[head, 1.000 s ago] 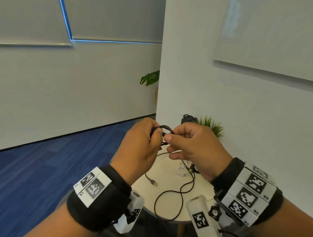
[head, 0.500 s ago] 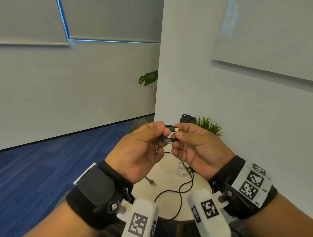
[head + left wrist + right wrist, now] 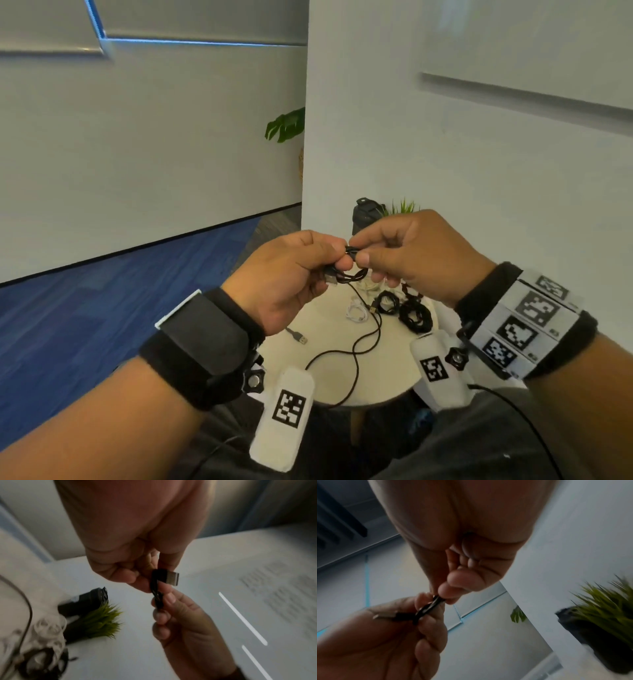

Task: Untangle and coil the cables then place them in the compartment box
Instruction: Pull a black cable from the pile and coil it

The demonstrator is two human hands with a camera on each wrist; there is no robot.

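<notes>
Above the round tabletop (image 3: 325,370), the left hand (image 3: 291,277) and right hand (image 3: 418,253) each keep a pinching grip on a small coil of black cable (image 3: 349,270), its loose length trailing down across the tabletop beside coiled cables (image 3: 414,315).

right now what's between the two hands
Only the black cable: the left hand and right hand both pinch its small coil, fingertips almost touching. The head view shows it best.
</notes>
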